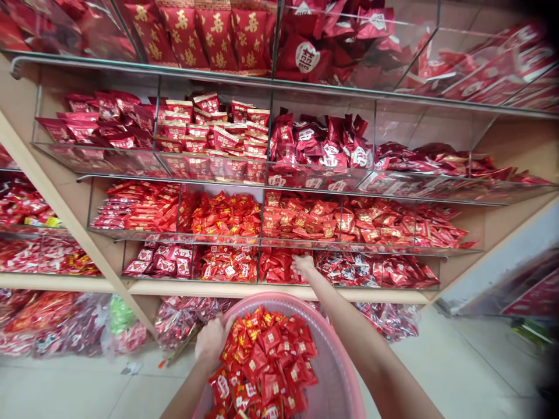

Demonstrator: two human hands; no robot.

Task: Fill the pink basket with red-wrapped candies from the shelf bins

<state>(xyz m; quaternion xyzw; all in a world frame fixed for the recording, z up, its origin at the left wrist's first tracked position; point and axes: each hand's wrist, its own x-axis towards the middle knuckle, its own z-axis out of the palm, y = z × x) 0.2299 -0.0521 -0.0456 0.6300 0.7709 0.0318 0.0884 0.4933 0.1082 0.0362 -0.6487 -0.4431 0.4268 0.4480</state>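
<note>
My left hand (210,338) is closed around the left rim of a round pink plastic basket (338,349). Inside the basket lies a heap of red candy packets (268,364), some with yellow or white lettering; its right side shows bare plastic. My right hand (303,267) reaches over the basket to the bottom shelf, at a clear-walled bin of plain red packets (276,265). Its fingers point left, slightly apart, over the right part of that bin. I see nothing held in them.
Clear dividers split the wooden shelf unit (174,287) into bins of red packets. White-and-dark-red packets (345,267) lie right of my right hand. Bagged goods (183,323) sit under the bottom board, above the tiled floor (146,393). Glass fronts (305,247) edge each tier.
</note>
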